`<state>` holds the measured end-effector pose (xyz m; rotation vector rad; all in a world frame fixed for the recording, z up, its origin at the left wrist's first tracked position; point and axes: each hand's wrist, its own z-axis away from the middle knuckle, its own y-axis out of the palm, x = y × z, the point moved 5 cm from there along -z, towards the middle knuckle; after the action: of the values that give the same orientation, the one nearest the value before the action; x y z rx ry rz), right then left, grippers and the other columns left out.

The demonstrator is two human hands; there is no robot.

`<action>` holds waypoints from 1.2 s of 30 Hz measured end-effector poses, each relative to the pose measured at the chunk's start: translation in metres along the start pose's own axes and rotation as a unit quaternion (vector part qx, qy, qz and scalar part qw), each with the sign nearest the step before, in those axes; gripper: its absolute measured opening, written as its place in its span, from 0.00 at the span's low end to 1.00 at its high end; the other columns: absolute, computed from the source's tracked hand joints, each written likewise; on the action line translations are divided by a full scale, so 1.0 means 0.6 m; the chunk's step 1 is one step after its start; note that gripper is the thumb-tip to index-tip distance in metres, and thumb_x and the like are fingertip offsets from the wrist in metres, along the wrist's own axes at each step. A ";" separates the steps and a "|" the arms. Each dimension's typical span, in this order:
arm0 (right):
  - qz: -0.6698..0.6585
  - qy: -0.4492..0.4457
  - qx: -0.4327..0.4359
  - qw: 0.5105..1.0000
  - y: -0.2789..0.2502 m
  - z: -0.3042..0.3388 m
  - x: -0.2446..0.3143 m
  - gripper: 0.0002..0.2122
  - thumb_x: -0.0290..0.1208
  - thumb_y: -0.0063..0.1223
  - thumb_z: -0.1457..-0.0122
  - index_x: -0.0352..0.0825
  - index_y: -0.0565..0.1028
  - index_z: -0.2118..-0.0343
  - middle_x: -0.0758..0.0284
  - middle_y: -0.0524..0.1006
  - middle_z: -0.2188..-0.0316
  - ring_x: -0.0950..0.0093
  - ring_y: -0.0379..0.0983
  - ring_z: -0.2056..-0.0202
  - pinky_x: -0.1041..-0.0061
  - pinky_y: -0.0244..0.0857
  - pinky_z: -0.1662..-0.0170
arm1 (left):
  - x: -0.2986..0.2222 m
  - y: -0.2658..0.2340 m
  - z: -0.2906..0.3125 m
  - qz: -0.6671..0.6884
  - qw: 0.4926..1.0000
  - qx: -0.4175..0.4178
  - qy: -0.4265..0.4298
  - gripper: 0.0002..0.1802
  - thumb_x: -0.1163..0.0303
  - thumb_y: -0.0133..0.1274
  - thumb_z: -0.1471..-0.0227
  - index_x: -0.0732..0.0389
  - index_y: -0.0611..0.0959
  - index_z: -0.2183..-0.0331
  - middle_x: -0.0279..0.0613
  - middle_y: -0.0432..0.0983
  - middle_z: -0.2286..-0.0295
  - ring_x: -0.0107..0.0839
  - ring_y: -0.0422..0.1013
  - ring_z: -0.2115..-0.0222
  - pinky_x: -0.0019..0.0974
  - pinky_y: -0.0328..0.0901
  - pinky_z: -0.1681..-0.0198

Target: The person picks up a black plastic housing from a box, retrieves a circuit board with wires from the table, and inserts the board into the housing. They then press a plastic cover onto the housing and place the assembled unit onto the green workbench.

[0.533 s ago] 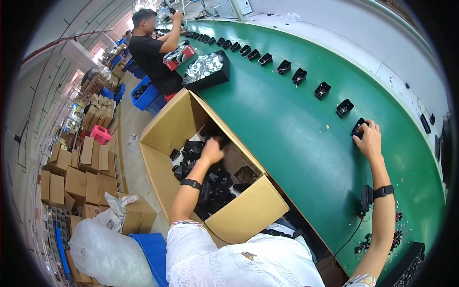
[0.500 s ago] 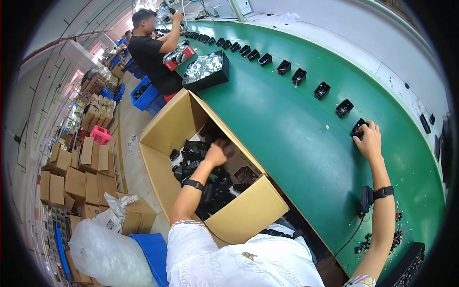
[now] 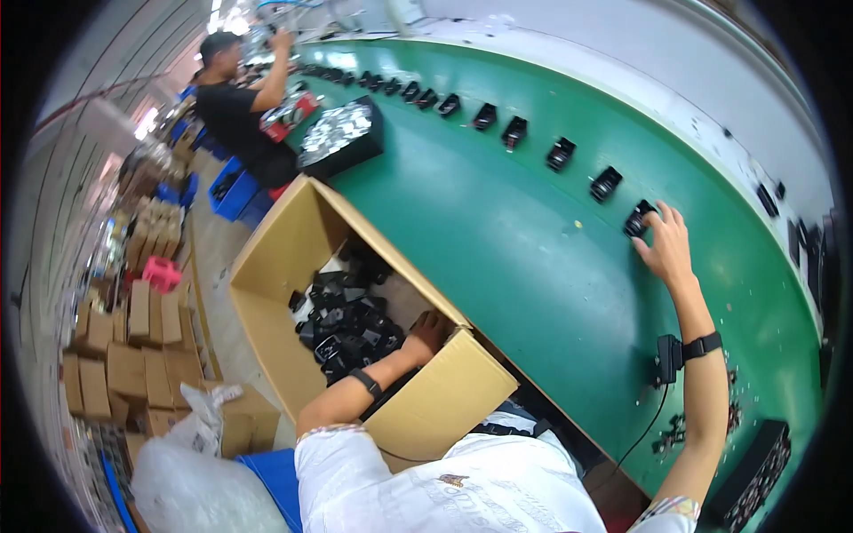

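Note:
A large cardboard box stands open beside the table, with a heap of black plastic parts in it. My left hand is inside the box, close to the wall on the table side. Its fingers are partly hidden and blurred, so whether it holds a part does not show. On the green table, my right hand is at the nearest small black plastic housing. Its thumb and fingers are spread around the near right side of the housing, not closed on it. A row of similar housings curves away to the far left.
A black box of silvery pieces stands at the table's far left edge, near a person in black. Small wired parts and a long black tray lie at the near right. Cardboard boxes fill the left floor.
My left hand has moved across the box from the heap toward the near table-side wall. The right hand's fingers have spread off the nearest housing. The whole view has shifted slightly.

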<state>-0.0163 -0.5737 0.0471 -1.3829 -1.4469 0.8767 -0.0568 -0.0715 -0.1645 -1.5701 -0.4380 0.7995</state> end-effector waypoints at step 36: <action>-0.369 0.213 0.042 0.904 -0.077 0.315 -0.005 0.13 0.26 0.47 0.35 0.33 0.73 0.49 0.62 0.75 0.80 0.68 0.77 0.77 0.69 0.69 0.69 | 0.044 -0.152 0.008 0.205 0.903 0.346 -0.151 0.28 0.62 0.61 0.50 0.63 0.79 0.48 0.56 0.78 0.51 0.57 0.72 0.50 0.49 0.68 0.45</action>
<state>-0.2098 -0.5633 0.0290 -0.7742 -1.3960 0.1284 -0.0269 -0.0344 -0.0826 -0.8701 -0.0119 1.3591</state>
